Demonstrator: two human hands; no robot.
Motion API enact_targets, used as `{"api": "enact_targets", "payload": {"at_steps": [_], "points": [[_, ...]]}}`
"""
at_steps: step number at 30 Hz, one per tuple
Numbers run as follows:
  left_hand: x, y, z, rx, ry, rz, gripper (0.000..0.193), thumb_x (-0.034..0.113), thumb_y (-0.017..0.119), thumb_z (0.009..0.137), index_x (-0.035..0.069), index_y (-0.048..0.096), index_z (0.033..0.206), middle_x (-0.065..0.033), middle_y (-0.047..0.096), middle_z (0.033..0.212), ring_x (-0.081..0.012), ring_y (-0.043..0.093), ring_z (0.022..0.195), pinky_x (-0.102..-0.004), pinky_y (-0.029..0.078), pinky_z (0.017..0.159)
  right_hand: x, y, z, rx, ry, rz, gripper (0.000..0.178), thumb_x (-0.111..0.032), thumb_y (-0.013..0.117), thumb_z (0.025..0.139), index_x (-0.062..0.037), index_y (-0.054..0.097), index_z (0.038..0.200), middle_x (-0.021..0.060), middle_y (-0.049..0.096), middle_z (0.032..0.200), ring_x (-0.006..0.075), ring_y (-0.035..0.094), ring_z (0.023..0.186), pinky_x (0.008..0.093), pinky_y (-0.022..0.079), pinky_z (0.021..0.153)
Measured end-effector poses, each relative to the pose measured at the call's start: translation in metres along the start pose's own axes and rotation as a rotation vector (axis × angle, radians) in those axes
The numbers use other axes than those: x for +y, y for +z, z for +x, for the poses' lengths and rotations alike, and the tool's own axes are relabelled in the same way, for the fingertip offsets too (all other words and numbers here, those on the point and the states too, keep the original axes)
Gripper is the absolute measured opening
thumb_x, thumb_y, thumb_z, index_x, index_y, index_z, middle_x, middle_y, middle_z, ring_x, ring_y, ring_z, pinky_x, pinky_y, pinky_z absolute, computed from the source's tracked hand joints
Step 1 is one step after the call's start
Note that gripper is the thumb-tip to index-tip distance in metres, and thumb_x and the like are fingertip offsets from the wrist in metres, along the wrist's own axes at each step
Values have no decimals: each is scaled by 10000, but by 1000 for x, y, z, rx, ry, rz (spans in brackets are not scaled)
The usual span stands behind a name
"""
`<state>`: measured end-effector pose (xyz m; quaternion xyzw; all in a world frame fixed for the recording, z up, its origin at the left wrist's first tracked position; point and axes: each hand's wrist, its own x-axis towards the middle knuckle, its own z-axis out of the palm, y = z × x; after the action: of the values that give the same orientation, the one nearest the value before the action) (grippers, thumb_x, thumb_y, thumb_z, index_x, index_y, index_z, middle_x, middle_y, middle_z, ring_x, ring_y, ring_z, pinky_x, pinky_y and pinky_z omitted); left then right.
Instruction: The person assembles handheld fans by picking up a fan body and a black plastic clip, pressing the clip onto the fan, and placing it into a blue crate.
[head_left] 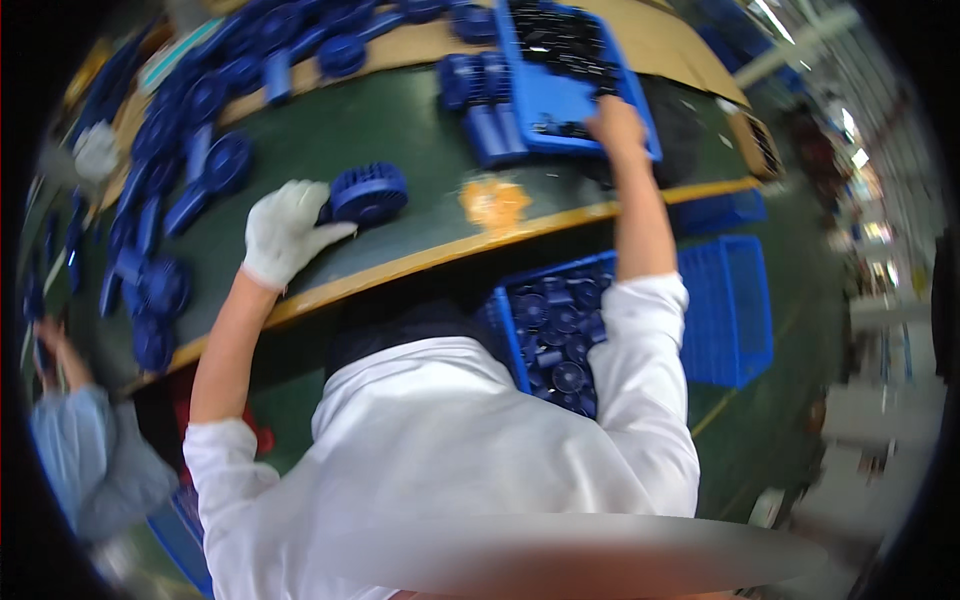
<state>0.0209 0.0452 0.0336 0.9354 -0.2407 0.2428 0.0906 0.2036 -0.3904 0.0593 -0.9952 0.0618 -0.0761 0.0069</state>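
Note:
My left hand (285,232), in a white glove, is closed on a blue handheld fan (372,194) near the front edge of the green table. The fan's round, ribbed head shows, while the glove covers the part beside it. My bare right hand (618,128) reaches into a blue tray (557,98) at the far right. Its fingers are curled in among small black parts (562,42) piled there. What they pinch, if anything, is too blurred and small to name.
Several blue fans (205,165) lie in a long heap at the left and back. More fans (487,110) stand left of the tray. A blue crate (508,335) of round blue parts sits below the table edge. At far left, a co-worker's arm (68,355) reaches in.

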Motion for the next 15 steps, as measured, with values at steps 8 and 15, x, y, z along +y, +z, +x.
{"api": "enact_targets", "payload": {"at_steps": [8,15], "points": [[45,-4,18,-155,-190,-45,417,395,766,722,51,629,913,-97,631,844,-290,632,819,-391,518,681,-4,17,12,376,-44,878,493,-143,733,684,25,644,1138,186,702,906,282,686,842,362,543,784],[44,2,9,-73,-109,-7,366,370,775,717,55,591,737,-103,602,712,-301,617,688,-406,482,585,-125,-23,-100,184,-287,1671,155,46,577,813,17,639,953,42,661,814,78,625,662,220,491,526]]}}
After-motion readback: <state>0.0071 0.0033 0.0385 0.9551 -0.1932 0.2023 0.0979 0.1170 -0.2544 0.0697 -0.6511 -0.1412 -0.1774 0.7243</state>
